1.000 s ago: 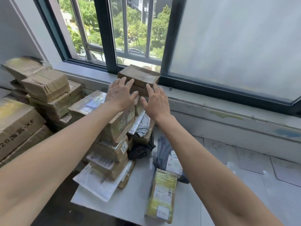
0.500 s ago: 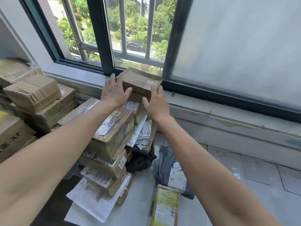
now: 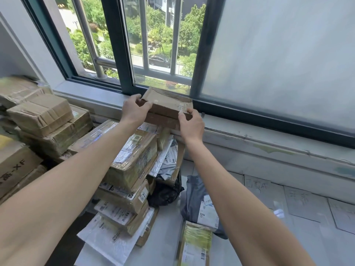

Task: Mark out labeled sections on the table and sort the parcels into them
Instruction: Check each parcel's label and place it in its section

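A flat brown cardboard parcel sits on top of the parcel pile, up by the window sill. My left hand grips its left end with the thumb curled over the corner. My right hand holds its near right corner, fingers curled on the edge. Under it stands a stack of taped cardboard parcels with white shipping labels, resting on the white table. Paper section sheets with handwritten labels lie on the table to the right.
More cardboard boxes are piled at the left. A grey poly mailer, a black bag, a yellow-green parcel and a white mailer lie on the table. The window sill runs close behind.
Both hands went from resting flat on the pile to gripping the top brown parcel by its two ends. The view has moved closer and tilted up toward the window.
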The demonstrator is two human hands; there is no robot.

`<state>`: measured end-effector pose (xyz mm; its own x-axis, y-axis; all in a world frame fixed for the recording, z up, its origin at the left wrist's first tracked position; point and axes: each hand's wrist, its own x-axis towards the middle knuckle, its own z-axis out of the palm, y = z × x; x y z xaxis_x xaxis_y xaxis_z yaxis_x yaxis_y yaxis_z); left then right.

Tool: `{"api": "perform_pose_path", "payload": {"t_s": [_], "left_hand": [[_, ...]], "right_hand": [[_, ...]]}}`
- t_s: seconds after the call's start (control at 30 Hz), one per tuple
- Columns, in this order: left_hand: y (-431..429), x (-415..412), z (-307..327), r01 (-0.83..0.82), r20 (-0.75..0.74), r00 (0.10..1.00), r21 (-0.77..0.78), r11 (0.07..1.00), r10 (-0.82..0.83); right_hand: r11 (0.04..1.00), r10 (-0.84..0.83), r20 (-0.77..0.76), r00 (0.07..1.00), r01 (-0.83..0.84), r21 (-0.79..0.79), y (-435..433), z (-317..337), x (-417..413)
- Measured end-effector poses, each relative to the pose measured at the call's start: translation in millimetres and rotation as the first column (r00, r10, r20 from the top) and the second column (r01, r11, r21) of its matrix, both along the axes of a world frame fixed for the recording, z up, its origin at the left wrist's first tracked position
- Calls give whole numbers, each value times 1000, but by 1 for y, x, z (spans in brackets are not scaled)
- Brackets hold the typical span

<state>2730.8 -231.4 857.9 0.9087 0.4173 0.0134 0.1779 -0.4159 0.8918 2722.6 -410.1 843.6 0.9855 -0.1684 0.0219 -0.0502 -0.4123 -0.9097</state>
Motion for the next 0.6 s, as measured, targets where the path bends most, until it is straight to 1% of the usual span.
{"api": "perform_pose_path", "payload": {"t_s": [0.17, 0.27, 0.33, 0.43, 0.5, 0.6], "left_hand": [[-17, -15, 15, 76, 140, 987, 1, 997, -75], [-38, -23, 30, 154, 229, 963, -44, 987, -140], [-53, -29, 36, 188, 240, 954, -10, 982, -181], [-76, -43, 40, 240, 230, 938, 110, 964, -260], [-94, -54, 39, 258, 235, 926, 175, 950, -295], [-119, -66, 35, 223, 236, 928, 264, 939, -287]], "right_hand": [[998, -32, 64, 997, 28, 58, -17, 2, -18], [996, -69, 93, 993, 63, 70, -28, -1, -35], [990, -108, 112, 988, 97, 99, -39, -4, -49], [988, -129, 144, 981, 116, 98, -61, -10, -71], [994, -105, 158, 982, 103, 20, -78, -19, -83], [973, 32, 171, 985, 8, -230, -99, -29, -104]]}}
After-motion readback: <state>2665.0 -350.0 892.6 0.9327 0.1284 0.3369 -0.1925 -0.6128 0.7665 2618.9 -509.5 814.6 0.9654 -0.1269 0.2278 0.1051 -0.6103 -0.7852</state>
